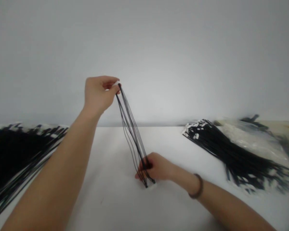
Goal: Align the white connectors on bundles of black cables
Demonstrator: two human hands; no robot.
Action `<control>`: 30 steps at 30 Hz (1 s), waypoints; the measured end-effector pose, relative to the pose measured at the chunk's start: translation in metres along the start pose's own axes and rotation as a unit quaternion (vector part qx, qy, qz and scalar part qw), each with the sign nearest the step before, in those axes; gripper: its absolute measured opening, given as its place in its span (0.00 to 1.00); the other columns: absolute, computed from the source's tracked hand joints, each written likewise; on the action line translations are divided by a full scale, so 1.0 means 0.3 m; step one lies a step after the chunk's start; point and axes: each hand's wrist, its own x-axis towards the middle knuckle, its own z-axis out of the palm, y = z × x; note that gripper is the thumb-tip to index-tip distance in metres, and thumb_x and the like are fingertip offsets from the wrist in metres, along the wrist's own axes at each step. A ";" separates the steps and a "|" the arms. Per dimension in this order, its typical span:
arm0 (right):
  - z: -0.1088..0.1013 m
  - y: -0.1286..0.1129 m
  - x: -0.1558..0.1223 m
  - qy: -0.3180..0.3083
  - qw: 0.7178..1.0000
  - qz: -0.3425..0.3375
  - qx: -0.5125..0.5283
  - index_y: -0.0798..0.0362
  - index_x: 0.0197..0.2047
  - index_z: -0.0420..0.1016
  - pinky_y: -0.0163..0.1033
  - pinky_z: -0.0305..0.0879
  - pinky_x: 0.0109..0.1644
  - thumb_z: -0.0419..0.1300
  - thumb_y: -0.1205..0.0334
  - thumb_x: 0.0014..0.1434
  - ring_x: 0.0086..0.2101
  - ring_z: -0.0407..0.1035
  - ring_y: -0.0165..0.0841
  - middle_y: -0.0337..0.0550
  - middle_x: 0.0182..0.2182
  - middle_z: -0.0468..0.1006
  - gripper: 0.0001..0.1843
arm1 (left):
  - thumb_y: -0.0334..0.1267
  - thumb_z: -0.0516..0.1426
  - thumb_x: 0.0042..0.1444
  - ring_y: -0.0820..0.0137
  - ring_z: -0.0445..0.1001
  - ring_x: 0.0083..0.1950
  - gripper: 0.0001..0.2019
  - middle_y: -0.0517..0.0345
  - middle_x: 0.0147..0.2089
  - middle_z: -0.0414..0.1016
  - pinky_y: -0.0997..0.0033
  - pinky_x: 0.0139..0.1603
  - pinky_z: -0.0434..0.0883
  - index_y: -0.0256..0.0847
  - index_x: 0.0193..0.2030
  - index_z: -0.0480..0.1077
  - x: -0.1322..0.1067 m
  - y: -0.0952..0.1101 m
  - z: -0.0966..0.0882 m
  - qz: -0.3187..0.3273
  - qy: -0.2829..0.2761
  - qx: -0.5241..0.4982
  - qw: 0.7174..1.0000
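Wires (134, 136) slant btwn L hand (100, 92), pinching top, & R hand (157, 167), curled round btm.

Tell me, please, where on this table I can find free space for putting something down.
The white table is bare between the left forearm and the wires, and between the right hand and the black cable pile at right. It is crowded at the left edge, by a dark cable heap, and at far right, by a clear plastic bag.
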 end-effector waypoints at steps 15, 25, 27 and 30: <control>0.106 -0.090 -0.117 -0.054 0.996 0.053 0.049 0.57 0.23 0.69 0.27 0.52 0.19 0.60 0.50 0.43 0.19 0.56 0.22 0.34 0.16 0.65 0.16 | 0.35 0.58 0.43 0.69 0.72 0.33 0.15 0.54 0.31 0.74 0.66 0.36 0.69 0.30 0.38 0.73 -0.017 -0.037 0.057 0.028 -0.092 0.113 0.989; 0.148 -0.093 -0.165 -0.185 0.953 0.130 0.199 0.55 0.26 0.71 0.28 0.61 0.27 0.58 0.56 0.47 0.30 0.69 0.30 0.40 0.24 0.74 0.11 | 0.39 0.51 0.45 0.65 0.72 0.38 0.20 0.61 0.32 0.71 0.61 0.36 0.64 0.27 0.41 0.71 -0.032 0.087 0.011 0.082 -0.099 0.101 0.987; 0.160 -0.092 -0.168 -0.168 0.941 0.161 0.247 0.55 0.26 0.71 0.27 0.62 0.29 0.55 0.57 0.51 0.31 0.70 0.29 0.40 0.25 0.74 0.10 | 0.40 0.51 0.45 0.64 0.72 0.38 0.20 0.61 0.31 0.71 0.59 0.35 0.64 0.28 0.41 0.71 -0.035 0.090 0.012 0.065 -0.103 0.105 0.987; 0.169 -0.098 -0.176 -0.148 0.912 0.184 0.337 0.54 0.26 0.70 0.28 0.63 0.32 0.53 0.60 0.52 0.32 0.70 0.28 0.40 0.26 0.74 0.10 | 0.40 0.52 0.44 0.62 0.72 0.38 0.20 0.61 0.32 0.72 0.58 0.35 0.64 0.29 0.42 0.71 -0.034 0.092 0.014 0.059 -0.107 0.104 0.987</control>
